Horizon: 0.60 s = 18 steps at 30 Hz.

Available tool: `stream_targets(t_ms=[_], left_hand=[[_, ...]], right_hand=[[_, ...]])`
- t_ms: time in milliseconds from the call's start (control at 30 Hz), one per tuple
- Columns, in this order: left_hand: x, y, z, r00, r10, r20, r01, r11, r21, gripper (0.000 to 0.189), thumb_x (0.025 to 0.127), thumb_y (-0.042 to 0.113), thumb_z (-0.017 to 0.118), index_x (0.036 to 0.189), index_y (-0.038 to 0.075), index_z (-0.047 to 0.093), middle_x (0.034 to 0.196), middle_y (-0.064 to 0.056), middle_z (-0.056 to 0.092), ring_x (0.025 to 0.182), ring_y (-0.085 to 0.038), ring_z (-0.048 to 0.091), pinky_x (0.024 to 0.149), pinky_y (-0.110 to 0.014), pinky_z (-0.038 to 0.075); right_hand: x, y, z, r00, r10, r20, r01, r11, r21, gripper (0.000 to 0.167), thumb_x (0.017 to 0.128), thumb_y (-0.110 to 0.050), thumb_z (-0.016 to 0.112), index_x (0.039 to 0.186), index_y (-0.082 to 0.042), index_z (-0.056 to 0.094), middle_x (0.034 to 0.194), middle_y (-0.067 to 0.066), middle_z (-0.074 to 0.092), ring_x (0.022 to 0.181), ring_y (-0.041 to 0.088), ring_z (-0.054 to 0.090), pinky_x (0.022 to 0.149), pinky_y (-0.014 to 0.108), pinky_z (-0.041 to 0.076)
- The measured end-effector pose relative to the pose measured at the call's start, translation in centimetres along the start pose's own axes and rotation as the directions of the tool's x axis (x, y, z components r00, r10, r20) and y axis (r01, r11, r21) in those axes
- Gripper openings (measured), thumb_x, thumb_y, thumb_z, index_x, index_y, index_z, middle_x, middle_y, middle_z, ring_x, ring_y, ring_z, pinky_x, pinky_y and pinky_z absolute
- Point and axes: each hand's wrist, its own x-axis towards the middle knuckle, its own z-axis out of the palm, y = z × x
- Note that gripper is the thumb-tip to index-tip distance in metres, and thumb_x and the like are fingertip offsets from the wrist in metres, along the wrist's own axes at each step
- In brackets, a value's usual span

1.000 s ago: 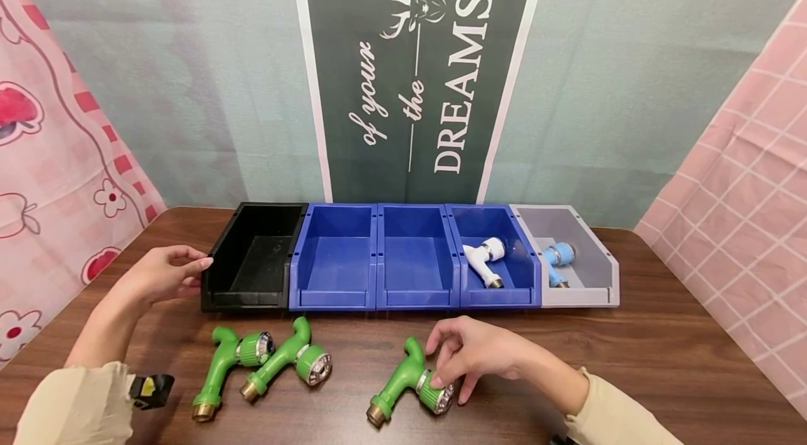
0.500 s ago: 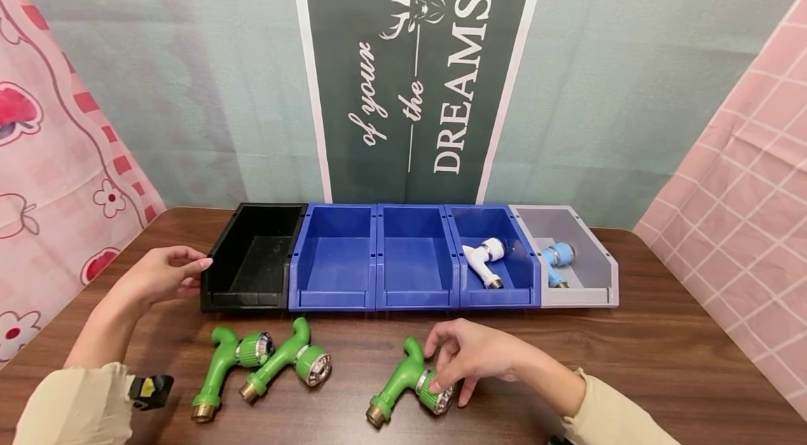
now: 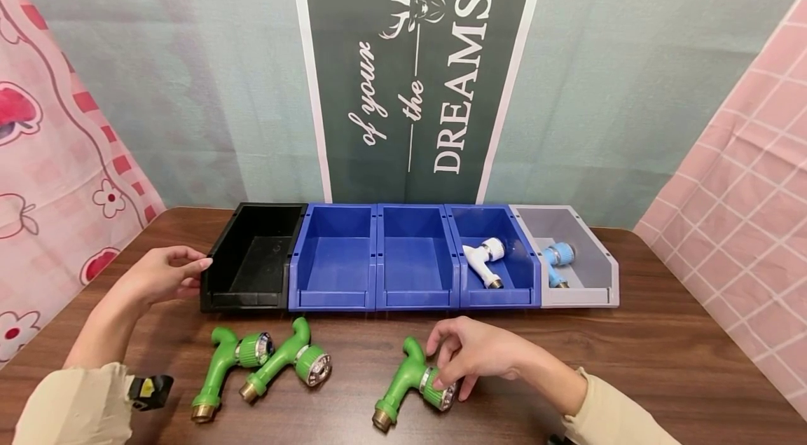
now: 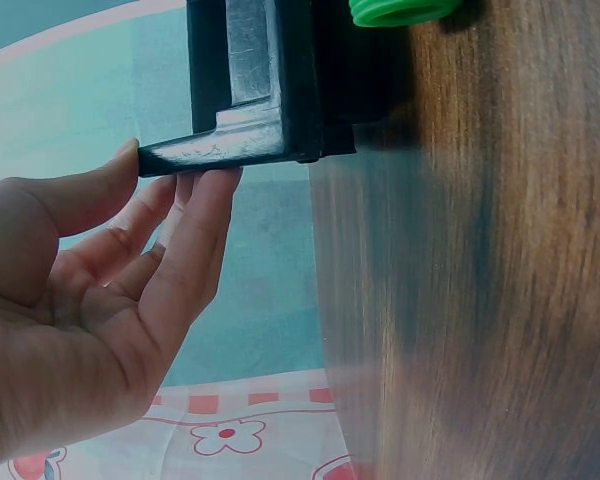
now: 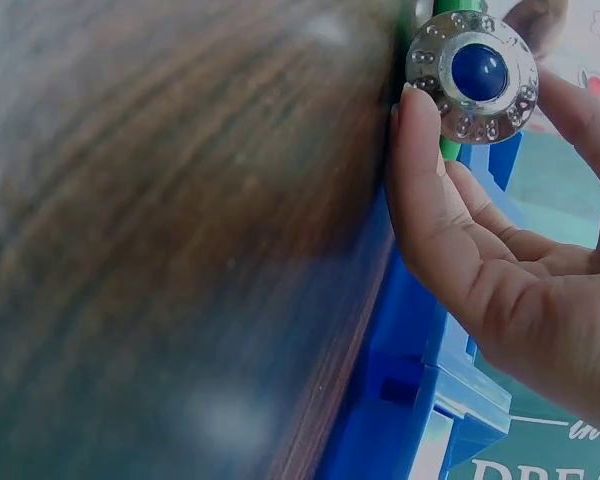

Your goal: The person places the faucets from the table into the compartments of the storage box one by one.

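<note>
Three green faucets lie on the brown table. My right hand (image 3: pixel 482 354) holds the round knob of the rightmost green faucet (image 3: pixel 398 389) between thumb and fingers; the right wrist view shows the knob's chrome face (image 5: pixel 472 75) with its blue centre. At the left, my left hand (image 3: pixel 157 275) touches the black bin (image 3: pixel 246 301), fingertips along its outer side wall and thumb at the rim, also seen in the left wrist view. The other two green faucets, one at the left (image 3: pixel 217 371) and one beside it (image 3: pixel 284 357), sit in front of the black bin.
Right of the black bin stand three blue bins, the left one (image 3: pixel 333 301), the middle one (image 3: pixel 417 301) and the right one (image 3: pixel 501 299), then a grey bin (image 3: pixel 580 298). A white faucet (image 3: pixel 482 263) lies in the right blue bin, a light blue faucet (image 3: pixel 557 263) in the grey one.
The rightmost green faucet has shifted slightly to the right under my right hand, its brass end swinging a little. My left hand stays at the black bin.
</note>
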Motion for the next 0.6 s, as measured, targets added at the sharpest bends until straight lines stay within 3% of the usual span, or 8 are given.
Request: stream_targets(t_ms=[600], left_hand=[[0.0,-0.1,0.0,1.0,0.003,0.005,-0.003,1.0,-0.008,0.035,0.096,0.014,0.046,0.106,-0.02,0.045,0.079,-0.002,0.054,0.068,-0.01,0.055,0.066,-0.032,0.055]], right_hand=[[-0.4,-0.7,-1.4,0.999,0.016,-0.045,-0.015,1.0,0.022,0.038,0.068,0.005,0.065,0.101,0.008,0.047,0.076,0.009,0.054,0.061,0.017,0.058,0.054,0.041,0.054]])
